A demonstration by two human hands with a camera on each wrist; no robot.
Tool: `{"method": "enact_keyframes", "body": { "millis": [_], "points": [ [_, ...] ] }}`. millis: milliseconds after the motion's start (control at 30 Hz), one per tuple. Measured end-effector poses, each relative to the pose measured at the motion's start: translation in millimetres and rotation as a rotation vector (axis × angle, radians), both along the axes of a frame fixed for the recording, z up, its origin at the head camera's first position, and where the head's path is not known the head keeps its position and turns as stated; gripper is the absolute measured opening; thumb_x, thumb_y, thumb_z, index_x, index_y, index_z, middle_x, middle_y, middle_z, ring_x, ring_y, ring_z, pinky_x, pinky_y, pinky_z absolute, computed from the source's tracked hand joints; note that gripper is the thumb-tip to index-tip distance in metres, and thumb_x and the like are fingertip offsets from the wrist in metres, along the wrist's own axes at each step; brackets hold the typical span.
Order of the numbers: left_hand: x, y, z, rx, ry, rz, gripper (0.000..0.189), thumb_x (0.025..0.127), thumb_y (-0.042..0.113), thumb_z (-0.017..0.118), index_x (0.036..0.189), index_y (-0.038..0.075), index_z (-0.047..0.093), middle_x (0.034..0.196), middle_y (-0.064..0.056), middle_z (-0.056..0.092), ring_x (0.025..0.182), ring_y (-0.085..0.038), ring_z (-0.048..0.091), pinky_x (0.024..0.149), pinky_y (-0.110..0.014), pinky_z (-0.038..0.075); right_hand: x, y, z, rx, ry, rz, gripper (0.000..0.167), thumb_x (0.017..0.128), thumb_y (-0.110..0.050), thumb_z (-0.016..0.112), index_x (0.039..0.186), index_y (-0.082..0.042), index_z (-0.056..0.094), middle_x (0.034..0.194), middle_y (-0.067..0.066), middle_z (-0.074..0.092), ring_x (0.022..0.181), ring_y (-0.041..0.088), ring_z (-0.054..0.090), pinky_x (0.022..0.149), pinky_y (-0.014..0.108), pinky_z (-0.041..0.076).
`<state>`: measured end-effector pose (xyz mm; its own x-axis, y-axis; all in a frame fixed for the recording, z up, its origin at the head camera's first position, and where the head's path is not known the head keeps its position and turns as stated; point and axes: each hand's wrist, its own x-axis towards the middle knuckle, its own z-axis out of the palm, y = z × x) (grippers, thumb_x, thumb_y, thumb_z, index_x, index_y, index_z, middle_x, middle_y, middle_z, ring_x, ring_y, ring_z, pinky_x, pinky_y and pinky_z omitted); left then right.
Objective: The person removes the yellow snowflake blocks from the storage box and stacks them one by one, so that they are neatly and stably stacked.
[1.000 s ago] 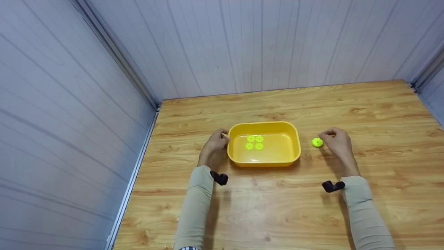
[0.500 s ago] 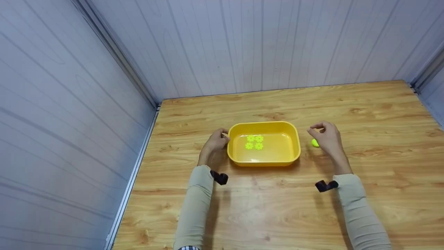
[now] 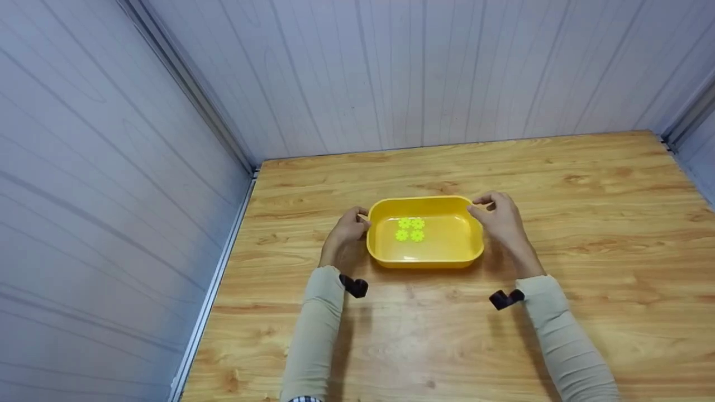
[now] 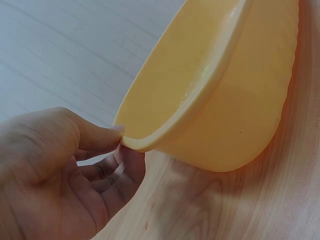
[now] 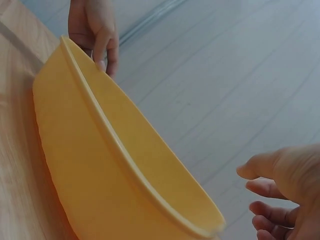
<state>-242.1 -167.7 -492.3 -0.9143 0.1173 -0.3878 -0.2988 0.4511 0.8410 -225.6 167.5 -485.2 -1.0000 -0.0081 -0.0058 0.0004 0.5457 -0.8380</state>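
Observation:
A yellow plastic basin (image 3: 447, 241), rounded and oblong, stands on the wooden table. My left hand (image 3: 347, 228) pinches its left rim; the left wrist view has the thumb (image 4: 107, 137) on top and curled fingers (image 4: 131, 172) beneath. Beside the basin's right end is my right hand (image 3: 501, 220), its thumb overlapping the rim in the head view. In the right wrist view, the right hand's fingers (image 5: 275, 212) are loosely bent and apart from the rim, with nothing between them. Several bright yellow-green flower shapes (image 3: 410, 229) show on the basin's floor, left of its middle.
The wood-grain tabletop (image 3: 424, 335) spreads around the basin. A pale panel wall (image 3: 419, 72) rises behind it, and another wall (image 3: 84, 195) stands at the left. Each sleeve carries a small black camera mount (image 3: 353, 286).
My right hand has moved left, from beside a small round yellow-green object to the basin's right rim. That object is now hidden behind the hand. The left hand and basin have stayed put.

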Motion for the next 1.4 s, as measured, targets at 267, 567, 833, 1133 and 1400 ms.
{"method": "enact_keyframes", "body": {
  "millis": [267, 567, 833, 1133, 1400],
  "points": [
    [-0.6, -1.4, -1.3, -0.025, 0.016, -0.023, 0.032, 0.098, 0.010, 0.050, 0.129, 0.004, 0.049, 0.091, -0.005, 0.049, 0.080, -0.014, 0.052, 0.085, -0.036, 0.051, -2.4, -25, -3.1, -0.012, 0.081, 0.062, 0.031, 0.091, -0.027, 0.065, 0.109, -0.002, 0.060, 0.115, 0.017, 0.051, 0.105, 0.033, 0.048, 0.088, 0.041, 0.040],
    [-1.3, -1.3, -1.4, -0.046, 0.007, -0.016, 0.032, 0.098, 0.011, 0.050, 0.129, 0.006, 0.050, 0.092, -0.005, 0.050, 0.081, -0.014, 0.051, 0.082, -0.033, 0.049, -6.1, -51, -10.3, -0.032, 0.102, 0.130, 0.031, 0.090, -0.022, 0.067, 0.109, 0.001, 0.059, 0.115, 0.021, 0.053, 0.106, 0.037, 0.050, 0.093, 0.045, 0.042],
    [-0.3, -1.0, -0.8, -0.038, 0.020, -0.017, 0.031, 0.098, 0.010, 0.050, 0.128, 0.006, 0.051, 0.090, -0.005, 0.050, 0.079, -0.014, 0.050, 0.079, -0.032, 0.048, -9.7, -68, -21.6, 0.007, 0.038, 0.184, 0.033, 0.089, -0.021, 0.067, 0.111, 0.003, 0.059, 0.117, 0.022, 0.052, 0.109, 0.038, 0.050, 0.094, 0.047, 0.042],
    [-0.1, 0.3, -1.1, -0.015, 0.012, -0.007, 0.030, 0.098, 0.009, 0.050, 0.127, 0.005, 0.050, 0.091, -0.005, 0.050, 0.080, -0.015, 0.052, 0.087, -0.039, 0.051, -13.9, -78, -30.7, 0.115, -0.054, 0.246, 0.032, 0.090, -0.024, 0.066, 0.113, -0.004, 0.060, 0.120, 0.019, 0.049, 0.111, 0.035, 0.047, 0.092, 0.047, 0.042],
    [-1.1, -0.1, -0.3, -0.024, -0.003, -0.004, 0.029, 0.098, 0.010, 0.050, 0.126, 0.005, 0.050, 0.091, -0.005, 0.051, 0.080, -0.015, 0.052, 0.088, -0.039, 0.051, -16.7, -87, -35.4, 0.233, -0.043, 0.282, 0.028, 0.086, -0.020, 0.070, 0.108, -0.004, 0.065, 0.115, 0.019, 0.051, 0.110, 0.037, 0.046, 0.091, 0.048, 0.041]
  ]
}}
